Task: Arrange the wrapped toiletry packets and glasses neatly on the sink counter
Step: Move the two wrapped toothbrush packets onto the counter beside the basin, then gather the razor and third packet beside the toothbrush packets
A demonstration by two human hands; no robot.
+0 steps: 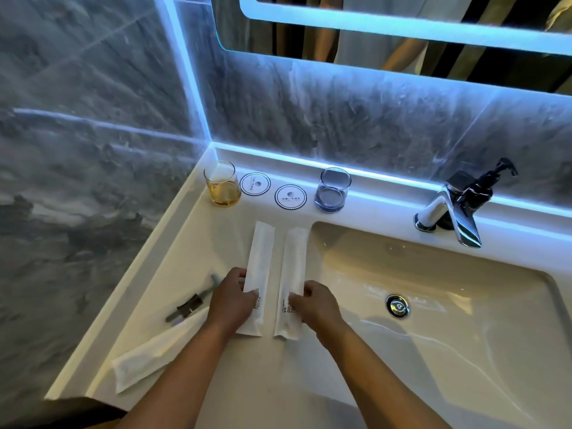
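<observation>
Two long white wrapped packets lie side by side on the white counter (192, 243), left of the basin. My left hand (230, 300) grips the near part of the left packet (260, 261). My right hand (315, 303) grips the near part of the right packet (294, 267). A third white packet (148, 357) lies slanted near the counter's left front edge. An amber glass (222, 184) stands at the back left corner. A blue-tinted glass (333, 190) stands further right at the back. Between them lie two round white coasters (255, 184) (290, 197).
A dark razor (192, 300) lies on the counter left of my left hand. The basin (433, 289) with its drain fills the right side. A chrome faucet (452, 212) and a dark pump bottle (486, 187) stand behind it. Marble walls close the left and back.
</observation>
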